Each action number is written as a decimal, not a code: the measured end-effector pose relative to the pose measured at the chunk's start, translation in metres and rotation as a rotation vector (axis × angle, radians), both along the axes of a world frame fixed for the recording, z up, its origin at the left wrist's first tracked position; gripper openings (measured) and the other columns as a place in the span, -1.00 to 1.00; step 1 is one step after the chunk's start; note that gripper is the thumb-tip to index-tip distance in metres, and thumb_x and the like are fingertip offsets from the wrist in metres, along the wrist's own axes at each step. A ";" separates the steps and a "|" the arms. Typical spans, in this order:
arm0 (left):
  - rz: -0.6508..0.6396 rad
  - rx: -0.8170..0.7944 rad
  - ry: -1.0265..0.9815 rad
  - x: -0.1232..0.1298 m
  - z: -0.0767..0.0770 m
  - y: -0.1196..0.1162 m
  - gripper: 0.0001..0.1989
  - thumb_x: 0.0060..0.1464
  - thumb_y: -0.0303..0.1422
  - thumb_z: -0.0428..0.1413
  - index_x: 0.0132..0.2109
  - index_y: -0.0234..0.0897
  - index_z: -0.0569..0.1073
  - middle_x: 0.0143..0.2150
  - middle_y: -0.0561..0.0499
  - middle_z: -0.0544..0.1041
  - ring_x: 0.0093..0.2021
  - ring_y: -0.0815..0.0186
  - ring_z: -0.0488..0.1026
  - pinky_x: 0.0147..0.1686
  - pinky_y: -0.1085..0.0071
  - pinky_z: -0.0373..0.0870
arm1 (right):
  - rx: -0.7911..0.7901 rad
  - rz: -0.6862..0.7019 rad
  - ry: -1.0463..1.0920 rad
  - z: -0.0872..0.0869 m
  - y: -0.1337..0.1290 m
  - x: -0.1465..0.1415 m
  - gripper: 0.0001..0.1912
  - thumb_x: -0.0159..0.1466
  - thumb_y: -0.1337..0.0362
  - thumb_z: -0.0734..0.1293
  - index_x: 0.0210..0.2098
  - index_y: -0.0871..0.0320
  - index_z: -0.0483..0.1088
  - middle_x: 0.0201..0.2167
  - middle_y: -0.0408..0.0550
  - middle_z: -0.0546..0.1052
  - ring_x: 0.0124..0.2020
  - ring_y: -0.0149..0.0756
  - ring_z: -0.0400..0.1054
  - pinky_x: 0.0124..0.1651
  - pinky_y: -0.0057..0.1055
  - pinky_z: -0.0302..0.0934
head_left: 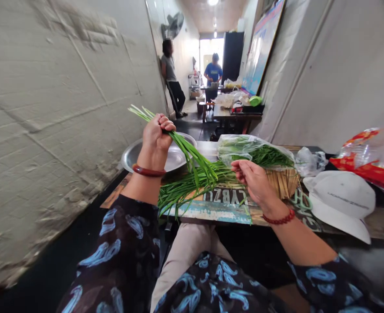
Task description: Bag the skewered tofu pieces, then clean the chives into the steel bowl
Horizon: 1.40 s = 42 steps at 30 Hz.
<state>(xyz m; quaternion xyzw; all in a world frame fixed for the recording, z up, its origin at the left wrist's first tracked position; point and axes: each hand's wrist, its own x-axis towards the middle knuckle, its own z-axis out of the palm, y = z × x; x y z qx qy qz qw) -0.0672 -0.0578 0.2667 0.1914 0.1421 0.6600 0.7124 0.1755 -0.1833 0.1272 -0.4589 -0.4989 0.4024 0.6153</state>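
My left hand (pixel 159 132) is closed round a bunch of green chives (pixel 196 158), raised above the table. Their pale ends stick out at the upper left, and the leaves slant down to the right. Below them a loose pile of chives (pixel 178 193) lies across the painted wooden table (pixel 224 213). To the right of the pile, my right hand (pixel 252 180) is held over the table with its fingers curled together. Whether something small is pinched there I cannot make out. A clear plastic bag (pixel 232 145) with more greens lies just beyond this hand.
A wide metal basin (pixel 126 158) stands behind my left hand. A white cap (pixel 342 195), a crumpled plastic bag (pixel 309 161) and red packaging (pixel 368 171) lie at the right. One person (pixel 170 74) leans on the far left wall; another (pixel 213 71) stands at a back table.
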 end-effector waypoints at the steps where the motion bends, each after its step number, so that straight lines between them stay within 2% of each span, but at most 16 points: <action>1: 0.003 -0.015 -0.001 0.002 0.002 -0.002 -0.62 0.36 -0.53 -0.20 -0.48 -0.22 0.08 -0.72 0.24 0.06 -0.79 0.58 0.01 -0.77 0.66 0.00 | 0.019 -0.032 0.004 0.000 -0.005 0.000 -0.64 0.25 -0.04 0.34 -0.25 0.14 0.53 -0.37 -0.08 0.57 -0.49 -0.46 0.31 -0.51 -0.53 0.09; 4: 0.007 -0.027 0.008 0.005 0.007 -0.004 -0.61 0.35 -0.53 -0.21 -0.49 -0.22 0.04 -0.73 0.24 0.04 -0.80 0.58 0.01 -0.78 0.67 -0.01 | 0.065 0.010 -0.154 0.001 -0.019 -0.004 -0.66 0.27 0.00 0.32 -0.29 0.14 0.55 -0.42 -0.06 0.57 -0.50 -0.42 0.34 -0.46 -0.47 0.19; 8: -0.006 0.010 0.005 0.012 0.007 -0.003 -0.61 0.37 -0.48 -0.20 -0.48 -0.21 0.06 -0.74 0.23 0.07 -0.79 0.58 0.03 -0.77 0.66 0.01 | 0.114 0.016 -0.344 0.003 -0.021 -0.017 -0.66 0.27 0.09 0.32 -0.10 0.16 0.56 -0.28 0.00 0.62 -0.47 -0.37 0.43 -0.36 -0.41 0.31; 10: -0.012 0.002 0.016 0.018 0.006 -0.002 -0.61 0.38 -0.47 -0.20 -0.49 -0.21 0.06 -0.74 0.22 0.07 -0.79 0.58 0.02 -0.77 0.65 0.01 | 0.095 0.029 -0.335 0.002 -0.014 -0.023 -0.64 0.25 0.11 0.33 -0.09 0.19 0.55 -0.38 -0.03 0.61 -0.52 -0.36 0.43 -0.40 -0.41 0.30; 12: -0.011 -0.010 0.037 0.023 0.003 -0.001 -0.60 0.37 -0.48 -0.20 -0.49 -0.20 0.06 -0.75 0.21 0.08 -0.79 0.56 0.02 -0.78 0.63 0.00 | 0.089 0.049 -0.298 0.000 -0.006 -0.026 -0.69 0.21 0.12 0.35 -0.18 0.20 0.58 -0.47 -0.07 0.58 -0.55 -0.35 0.42 -0.44 -0.42 0.28; 15: -0.008 0.012 0.063 0.031 0.001 0.001 -0.61 0.35 -0.50 -0.17 -0.49 -0.19 0.09 -0.75 0.20 0.09 -0.78 0.55 0.02 -0.77 0.61 0.00 | 0.127 0.055 -0.242 -0.007 0.001 -0.027 -0.77 0.16 0.16 0.38 -0.30 0.18 0.57 -0.47 -0.09 0.56 -0.56 -0.37 0.41 -0.47 -0.44 0.26; 19: -0.003 0.032 0.122 0.040 0.002 0.002 -0.62 0.33 -0.50 -0.13 -0.49 -0.19 0.12 -0.74 0.20 0.11 -0.77 0.54 0.02 -0.75 0.59 0.00 | 0.140 0.058 -0.227 -0.018 0.003 -0.025 -0.77 0.20 0.21 0.32 -0.28 0.18 0.56 -0.50 -0.12 0.54 -0.58 -0.40 0.37 -0.48 -0.46 0.23; 22: -0.034 0.035 0.155 0.048 0.000 0.003 -0.63 0.34 -0.51 -0.16 -0.48 -0.21 0.12 -0.73 0.20 0.13 -0.77 0.55 0.03 -0.74 0.60 0.00 | 0.178 -0.018 -0.261 -0.027 0.006 -0.019 -0.77 0.22 0.28 0.24 -0.30 0.17 0.55 -0.51 -0.13 0.53 -0.55 -0.40 0.35 -0.44 -0.46 0.21; 25: -0.085 0.043 0.169 0.053 -0.002 0.004 -0.63 0.33 -0.52 -0.16 -0.48 -0.21 0.11 -0.72 0.20 0.13 -0.76 0.55 0.05 -0.73 0.59 -0.02 | 0.214 -0.126 -0.334 -0.036 0.012 -0.008 -0.75 0.19 0.37 0.19 -0.44 0.15 0.51 -0.55 -0.14 0.50 -0.51 -0.39 0.33 -0.39 -0.45 0.18; 27: -0.106 0.049 0.168 0.056 -0.003 0.005 -0.63 0.32 -0.53 -0.15 -0.49 -0.20 0.08 -0.72 0.19 0.13 -0.76 0.54 0.05 -0.73 0.58 -0.03 | 0.163 -0.112 -0.345 -0.042 0.014 0.001 -0.73 0.15 0.40 0.17 -0.45 0.15 0.51 -0.56 -0.15 0.49 -0.50 -0.38 0.33 -0.37 -0.44 0.19; 31: -0.130 0.031 0.164 0.067 -0.007 0.006 -0.62 0.33 -0.53 -0.18 -0.49 -0.20 0.06 -0.73 0.20 0.09 -0.77 0.53 0.04 -0.76 0.59 -0.02 | 0.033 0.057 -0.165 -0.049 0.013 0.010 -0.72 0.16 0.33 0.22 -0.24 0.15 0.55 -0.41 -0.10 0.57 -0.39 -0.33 0.41 -0.36 -0.44 0.23; 33: -0.124 0.013 0.178 0.077 -0.011 0.007 -0.62 0.34 -0.52 -0.20 -0.49 -0.20 0.07 -0.73 0.20 0.09 -0.77 0.53 0.03 -0.76 0.59 -0.01 | -0.027 0.129 -0.042 -0.050 0.009 0.010 -0.73 0.18 0.26 0.26 -0.19 0.16 0.53 -0.40 -0.10 0.55 -0.40 -0.34 0.39 -0.42 -0.46 0.19; 38: -0.119 -0.024 0.220 0.096 -0.023 0.013 -0.66 0.31 -0.52 -0.13 -0.47 -0.19 0.12 -0.72 0.20 0.11 -0.76 0.52 0.04 -0.72 0.56 0.00 | -0.120 0.279 0.180 -0.045 -0.002 0.013 -0.71 0.21 0.07 0.31 -0.37 0.18 0.48 -0.50 -0.13 0.47 -0.52 -0.44 0.24 -0.52 -0.50 0.09; 42: -0.141 -0.039 0.287 0.098 -0.034 0.020 -0.68 0.28 -0.50 -0.10 -0.46 -0.15 0.13 -0.71 0.18 0.12 -0.73 0.46 0.05 -0.69 0.53 -0.02 | -0.084 0.261 0.138 -0.048 -0.004 0.019 -0.68 0.17 0.03 0.38 -0.42 0.20 0.46 -0.51 -0.13 0.48 -0.55 -0.48 0.20 -0.53 -0.52 0.04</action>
